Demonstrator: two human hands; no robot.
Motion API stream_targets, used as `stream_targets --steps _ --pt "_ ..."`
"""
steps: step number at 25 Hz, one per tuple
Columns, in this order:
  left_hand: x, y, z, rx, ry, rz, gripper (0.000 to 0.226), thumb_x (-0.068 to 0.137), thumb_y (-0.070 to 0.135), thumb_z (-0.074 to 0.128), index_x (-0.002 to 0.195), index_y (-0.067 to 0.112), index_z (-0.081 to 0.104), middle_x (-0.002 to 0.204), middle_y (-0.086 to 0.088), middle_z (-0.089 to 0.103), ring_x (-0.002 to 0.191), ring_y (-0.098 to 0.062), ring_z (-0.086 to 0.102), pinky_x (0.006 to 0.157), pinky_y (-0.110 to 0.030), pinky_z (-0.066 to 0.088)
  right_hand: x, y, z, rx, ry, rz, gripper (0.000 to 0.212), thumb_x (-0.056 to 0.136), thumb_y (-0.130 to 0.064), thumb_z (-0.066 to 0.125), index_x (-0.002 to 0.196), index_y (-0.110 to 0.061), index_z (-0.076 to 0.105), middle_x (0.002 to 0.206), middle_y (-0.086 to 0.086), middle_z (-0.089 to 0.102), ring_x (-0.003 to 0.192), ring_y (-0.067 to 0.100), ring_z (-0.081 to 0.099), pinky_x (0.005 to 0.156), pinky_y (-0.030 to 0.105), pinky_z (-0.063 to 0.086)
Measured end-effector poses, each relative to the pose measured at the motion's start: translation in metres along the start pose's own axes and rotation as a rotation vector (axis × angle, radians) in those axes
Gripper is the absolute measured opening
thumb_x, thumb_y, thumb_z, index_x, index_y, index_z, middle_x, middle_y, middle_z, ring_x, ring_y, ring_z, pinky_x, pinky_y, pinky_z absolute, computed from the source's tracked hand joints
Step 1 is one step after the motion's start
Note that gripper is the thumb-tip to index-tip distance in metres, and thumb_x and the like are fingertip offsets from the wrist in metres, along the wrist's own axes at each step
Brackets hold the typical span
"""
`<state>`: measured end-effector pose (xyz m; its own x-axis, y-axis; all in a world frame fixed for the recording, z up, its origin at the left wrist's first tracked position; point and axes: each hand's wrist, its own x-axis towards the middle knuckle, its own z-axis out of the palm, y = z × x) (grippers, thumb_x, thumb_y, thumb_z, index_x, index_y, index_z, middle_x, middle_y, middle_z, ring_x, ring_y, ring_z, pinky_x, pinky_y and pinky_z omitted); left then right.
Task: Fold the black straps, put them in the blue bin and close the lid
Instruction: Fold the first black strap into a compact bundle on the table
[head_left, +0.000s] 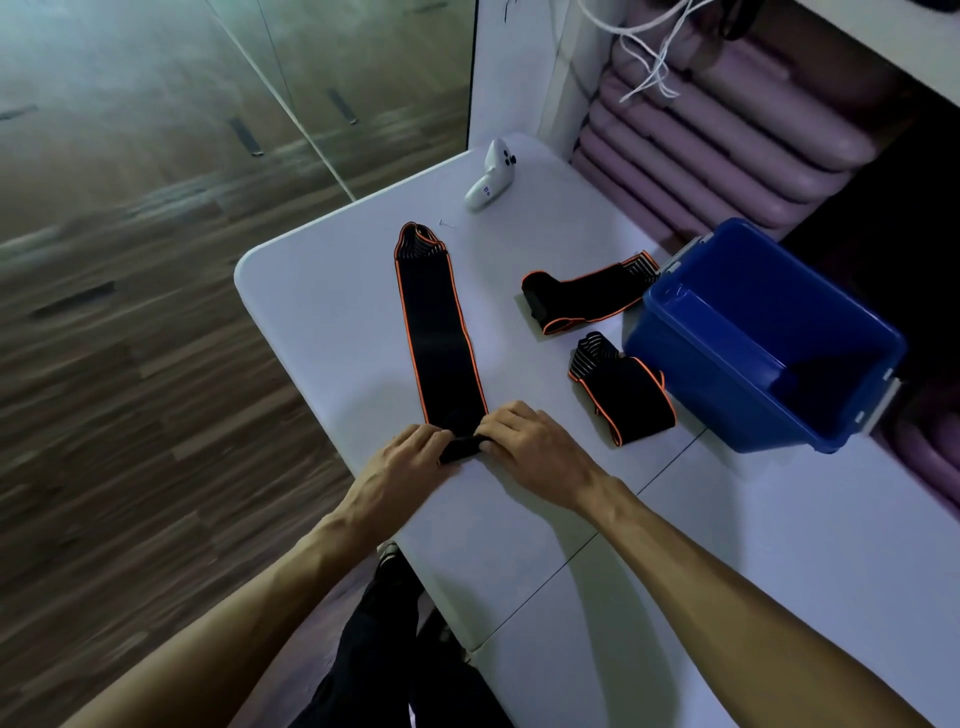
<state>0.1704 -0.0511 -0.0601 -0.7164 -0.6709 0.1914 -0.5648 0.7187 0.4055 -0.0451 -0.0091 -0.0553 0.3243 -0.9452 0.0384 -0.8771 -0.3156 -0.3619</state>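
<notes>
- One view only, from the person's head, looking forward and steeply down.
- It sits close above the near edge of the table (322, 312), with both forearms reaching in from the bottom.
- The wide lens bends straight lines at the margins.
- Floor (130, 364) fills the left, shelving (727, 130) the upper right.
</notes>
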Motion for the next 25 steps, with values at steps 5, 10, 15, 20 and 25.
stream_targets --steps 5,10,15,20,25 --pt "0.017 -0.011 -0.005 -0.352 -0.061 -0.306 0.035 0.092 0.035 0.054 0.111 0.008 0.064 0.092 -0.006 0.068 0.080 -0.023 0.063 0.072 -0.037 0.052 0.026 -0.002 -0.013 0.325 -0.114 0.222 0.025 0.103 -0.027 0.044 0.109 -0.011 0.062 0.099 -0.001 0.063 0.094 0.013 0.050 0.081 0.027 0.044" --pt "0.043 -0.020 -0.010 -0.469 -0.106 -0.590 0.019 0.087 0.027 0.067 0.099 0.012 0.070 0.061 0.003 0.062 0.060 -0.014 0.060 0.063 -0.030 0.050 0.046 -0.006 0.001 0.452 -0.012 0.402 0.023 0.101 -0.025 0.050 0.107 -0.010 0.067 0.094 0.006 0.070 0.088 0.020 0.057 0.071 0.020 0.039" --pt "0.040 -0.017 -0.006 -0.351 -0.007 -0.596 0.027 0.084 0.035 0.069 0.104 0.017 0.064 0.072 0.001 0.066 0.067 -0.016 0.062 0.066 -0.035 0.052 0.045 -0.014 0.015 0.433 0.204 0.470 0.012 0.097 -0.023 0.058 0.100 -0.013 0.064 0.088 0.001 0.064 0.078 0.015 0.055 0.069 0.023 0.045" --pt "0.029 -0.012 0.000 -0.099 0.101 -0.407 0.017 0.089 0.034 0.063 0.104 0.024 0.061 0.109 0.005 0.054 0.093 -0.015 0.053 0.061 -0.032 0.051 0.034 -0.011 0.021 0.445 0.249 0.435 0.016 0.098 -0.030 0.058 0.105 -0.017 0.066 0.109 0.000 0.048 0.087 0.010 0.058 0.080 0.023 0.053" --pt "0.021 -0.019 0.004 0.065 0.118 -0.204 0.022 0.088 0.035 0.063 0.103 0.019 0.069 0.107 0.002 0.066 0.092 -0.021 0.061 0.067 -0.033 0.052 0.011 -0.003 0.019 0.111 0.077 0.239 0.060 0.090 -0.054 0.057 0.136 -0.016 0.056 0.139 0.007 0.047 0.113 0.021 0.048 0.087 0.029 0.050"
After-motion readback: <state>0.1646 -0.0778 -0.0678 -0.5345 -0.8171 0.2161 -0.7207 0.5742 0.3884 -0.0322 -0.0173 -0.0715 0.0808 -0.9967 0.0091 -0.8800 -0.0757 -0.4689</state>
